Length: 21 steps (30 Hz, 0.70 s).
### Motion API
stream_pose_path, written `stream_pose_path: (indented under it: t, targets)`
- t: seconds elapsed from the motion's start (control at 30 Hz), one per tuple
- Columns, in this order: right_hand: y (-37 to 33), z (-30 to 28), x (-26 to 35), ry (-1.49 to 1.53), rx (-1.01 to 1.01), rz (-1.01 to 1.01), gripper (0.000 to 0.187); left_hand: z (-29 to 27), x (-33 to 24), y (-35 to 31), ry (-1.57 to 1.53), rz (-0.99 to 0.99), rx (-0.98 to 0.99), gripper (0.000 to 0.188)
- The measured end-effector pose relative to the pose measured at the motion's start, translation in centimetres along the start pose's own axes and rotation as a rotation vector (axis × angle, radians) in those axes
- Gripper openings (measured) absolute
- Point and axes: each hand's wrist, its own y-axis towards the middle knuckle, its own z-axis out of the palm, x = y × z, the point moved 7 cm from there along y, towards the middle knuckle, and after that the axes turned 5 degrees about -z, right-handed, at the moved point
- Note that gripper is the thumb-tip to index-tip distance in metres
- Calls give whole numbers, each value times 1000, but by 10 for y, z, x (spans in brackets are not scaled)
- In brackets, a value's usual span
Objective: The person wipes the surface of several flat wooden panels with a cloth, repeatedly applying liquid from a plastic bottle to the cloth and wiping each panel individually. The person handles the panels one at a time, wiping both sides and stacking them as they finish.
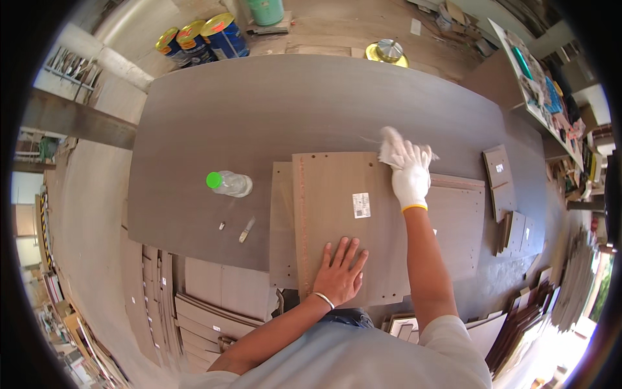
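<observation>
On a grey workshop table point(259, 110), bare left hand point(339, 272) lies flat, open, steadying brown drilled wooden panel point(337, 227); gloved right hand point(410, 175) clutches white rag point(390, 144) against its corner

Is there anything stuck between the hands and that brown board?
Only a white cloth: the gloved right hand presses it against the board's far edge. The bare left hand lies flat on the board's near part with nothing under it. The bottle stands off to the left.
</observation>
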Motion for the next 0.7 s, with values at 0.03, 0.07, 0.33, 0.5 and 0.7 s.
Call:
stream_pose_path:
  t: [0.03, 0.07, 0.33, 0.5, 0.7]
  targets:
    - [-4, 1, -2, -71, -20, 88, 46, -1, -2, 2, 2, 14, 9, 62]
    - [-6, 8, -1, -95, 70, 99, 46, -1, -4, 3, 4, 29, 17, 62]
    - [4, 1, 204, 316, -2, -324, 32, 7, 0, 1, 13, 19, 66, 60]
    - [-9, -4, 71, 227, -98, -195, 33, -1, 1, 1, -12, 6, 0, 60]
    - [2, 30, 94, 335, 108, 49, 41, -4, 0, 3, -9, 47, 28, 61]
